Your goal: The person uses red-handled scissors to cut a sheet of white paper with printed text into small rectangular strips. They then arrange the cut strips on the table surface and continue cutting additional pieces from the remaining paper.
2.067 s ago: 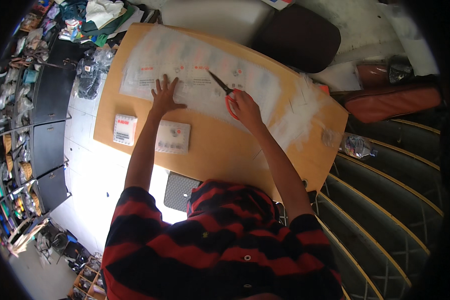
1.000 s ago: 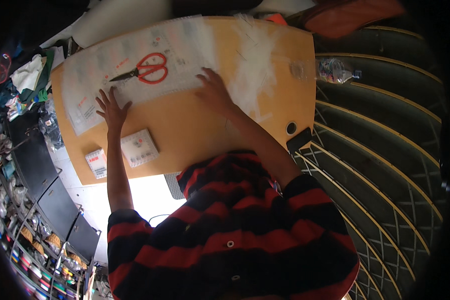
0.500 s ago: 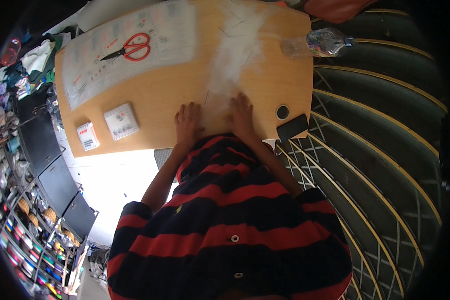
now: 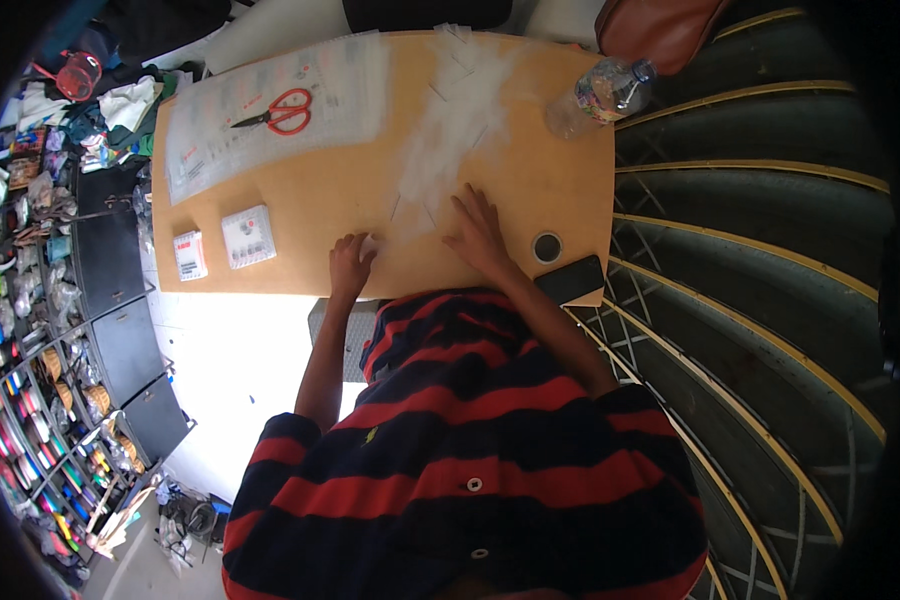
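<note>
**Wooden table (image 4: 310, 200) with two bare hands over its near side and pale film between and beyond them**

Translucent film scraps (image 4: 455, 130) lie in a loose, whitish band on the tabletop, running from the far edge toward the person, with a few thin dark lines showing among them. At the band's near end, the left hand (image 4: 351, 265) is curled near the table edge, its thumb and fingers drawn together on a small pale scrap (image 4: 370, 244). The right hand (image 4: 478, 236) is beside the band on its right, fingers spread apart and nothing in its grasp; whether its fingertips touch the film is too unclear to tell.

Left of the band, a wide layer of printed translucent sheets (image 4: 345, 85) covers the far left part of the table, and scissors with red handles (image 4: 268, 117) lie on it, blades pointing left. Nearer the person are two printed packs, a larger white one (image 4: 248, 236) and a smaller one (image 4: 190, 256) to its left.

On the right stand out a dark round opening (image 4: 547, 248), a black phone (image 4: 572, 281) at the near corner, and a plastic bottle (image 4: 610, 92) by the right edge. Beyond the far right corner sits a reddish-brown bag (image 4: 657, 32); crowded shelves (image 4: 45, 425) and dark cabinets (image 4: 125, 345) line the left side.
</note>
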`<state>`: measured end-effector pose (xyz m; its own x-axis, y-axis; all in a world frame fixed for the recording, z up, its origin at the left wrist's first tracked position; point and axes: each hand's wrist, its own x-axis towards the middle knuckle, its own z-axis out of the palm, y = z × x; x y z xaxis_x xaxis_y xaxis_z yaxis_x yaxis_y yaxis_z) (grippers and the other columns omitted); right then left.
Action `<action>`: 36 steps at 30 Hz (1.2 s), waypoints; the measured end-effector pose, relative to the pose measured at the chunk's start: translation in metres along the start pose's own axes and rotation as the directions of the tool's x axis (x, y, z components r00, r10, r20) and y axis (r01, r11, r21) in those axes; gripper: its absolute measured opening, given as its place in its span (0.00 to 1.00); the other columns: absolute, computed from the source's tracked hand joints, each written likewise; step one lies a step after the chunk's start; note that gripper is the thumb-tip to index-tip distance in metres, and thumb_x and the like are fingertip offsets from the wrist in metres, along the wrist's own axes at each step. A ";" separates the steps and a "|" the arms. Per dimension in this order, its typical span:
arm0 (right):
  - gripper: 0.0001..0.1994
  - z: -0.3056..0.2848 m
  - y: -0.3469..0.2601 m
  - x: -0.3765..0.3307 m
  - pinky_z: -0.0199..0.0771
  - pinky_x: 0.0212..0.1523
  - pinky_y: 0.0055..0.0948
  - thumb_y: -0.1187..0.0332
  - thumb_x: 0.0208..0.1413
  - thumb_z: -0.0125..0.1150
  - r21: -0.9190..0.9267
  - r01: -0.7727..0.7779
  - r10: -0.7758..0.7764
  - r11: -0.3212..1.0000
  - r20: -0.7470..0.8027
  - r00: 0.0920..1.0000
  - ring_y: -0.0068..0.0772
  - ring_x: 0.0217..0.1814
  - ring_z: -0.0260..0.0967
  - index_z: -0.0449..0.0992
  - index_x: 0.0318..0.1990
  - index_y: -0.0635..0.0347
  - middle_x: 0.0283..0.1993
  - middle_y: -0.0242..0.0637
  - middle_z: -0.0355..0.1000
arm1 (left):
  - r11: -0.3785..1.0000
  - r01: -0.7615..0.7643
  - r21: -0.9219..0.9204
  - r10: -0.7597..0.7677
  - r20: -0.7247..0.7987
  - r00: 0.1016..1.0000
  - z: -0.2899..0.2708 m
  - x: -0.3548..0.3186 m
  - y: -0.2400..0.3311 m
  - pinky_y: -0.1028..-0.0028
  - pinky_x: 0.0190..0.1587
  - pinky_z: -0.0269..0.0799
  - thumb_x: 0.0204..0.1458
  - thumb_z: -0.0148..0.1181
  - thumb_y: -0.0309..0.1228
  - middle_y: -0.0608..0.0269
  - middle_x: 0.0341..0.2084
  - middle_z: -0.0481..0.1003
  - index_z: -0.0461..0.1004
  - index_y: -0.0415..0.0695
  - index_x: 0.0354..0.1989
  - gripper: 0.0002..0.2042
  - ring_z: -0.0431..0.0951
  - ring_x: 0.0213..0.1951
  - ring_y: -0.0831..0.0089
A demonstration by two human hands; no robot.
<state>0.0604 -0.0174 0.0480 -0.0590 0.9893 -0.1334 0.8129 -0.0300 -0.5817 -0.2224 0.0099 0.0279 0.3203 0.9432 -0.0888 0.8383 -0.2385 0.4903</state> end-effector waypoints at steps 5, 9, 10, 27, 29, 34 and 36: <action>0.38 -0.002 -0.021 0.052 0.41 0.63 0.68 0.58 0.44 0.68 -0.142 -0.024 0.030 0.990 0.040 0.999 0.55 0.74 0.35 0.59 0.63 0.61 0.71 0.48 0.42 | 0.991 0.025 -0.128 -0.033 -0.060 0.998 -0.021 0.004 0.005 0.58 0.43 0.67 0.42 0.67 0.37 0.52 0.39 0.74 0.71 0.42 0.49 0.24 0.72 0.43 0.54; 0.32 0.016 -0.029 0.064 0.38 0.62 0.71 0.59 0.49 0.63 -0.199 0.044 -0.024 0.979 0.099 0.995 0.52 0.73 0.37 0.62 0.61 0.60 0.70 0.45 0.46 | 0.983 -0.018 -0.185 0.015 -0.021 1.000 -0.035 0.048 0.023 0.55 0.44 0.66 0.40 0.69 0.40 0.54 0.40 0.75 0.68 0.44 0.53 0.30 0.72 0.45 0.56; 0.30 0.022 -0.030 0.059 0.37 0.62 0.72 0.60 0.50 0.61 -0.185 0.080 -0.060 0.980 0.113 0.992 0.52 0.73 0.38 0.62 0.60 0.61 0.70 0.45 0.47 | 0.986 -0.026 -0.163 0.028 0.012 1.000 -0.032 0.063 0.025 0.54 0.45 0.66 0.39 0.69 0.41 0.54 0.42 0.74 0.67 0.44 0.54 0.31 0.72 0.46 0.56; 0.29 -0.002 -0.031 0.100 0.47 0.62 0.63 0.55 0.55 0.55 -0.201 -0.323 0.357 0.925 0.164 0.920 0.52 0.71 0.44 0.62 0.60 0.62 0.69 0.51 0.47 | 0.953 -0.299 0.054 0.289 0.142 0.947 -0.004 0.127 0.030 0.42 0.57 0.52 0.39 0.67 0.50 0.56 0.66 0.51 0.57 0.52 0.64 0.41 0.49 0.65 0.49; 0.28 -0.003 -0.019 0.108 0.49 0.60 0.63 0.55 0.55 0.56 -0.148 -0.304 0.309 0.941 0.012 0.951 0.50 0.70 0.46 0.63 0.59 0.61 0.69 0.48 0.48 | 0.920 -0.360 0.153 0.310 0.276 0.910 -0.008 0.126 0.040 0.41 0.57 0.51 0.41 0.65 0.50 0.57 0.66 0.50 0.58 0.52 0.64 0.40 0.47 0.66 0.50; 0.28 -0.017 0.024 0.167 0.51 0.60 0.63 0.55 0.54 0.56 -0.310 -0.284 0.193 0.907 -0.292 0.937 0.50 0.69 0.46 0.63 0.60 0.59 0.68 0.45 0.49 | 0.896 -0.420 0.142 0.357 0.332 0.873 0.004 0.111 0.049 0.39 0.58 0.49 0.45 0.63 0.47 0.57 0.66 0.50 0.60 0.52 0.62 0.35 0.46 0.67 0.51; 0.29 -0.024 0.032 0.184 0.51 0.60 0.65 0.55 0.54 0.57 -0.334 -0.291 0.209 0.896 -0.260 0.943 0.51 0.70 0.45 0.62 0.61 0.58 0.68 0.45 0.51 | 0.922 -0.388 0.020 0.361 0.326 0.874 0.007 0.107 0.050 0.40 0.58 0.48 0.45 0.63 0.45 0.57 0.66 0.51 0.61 0.51 0.62 0.33 0.47 0.66 0.51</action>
<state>0.0893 0.1667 0.0244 0.2650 0.9634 -0.0394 0.9395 -0.2672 -0.2143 -0.1433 0.0969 0.0372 0.7261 0.6627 -0.1834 0.6571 -0.5901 0.4691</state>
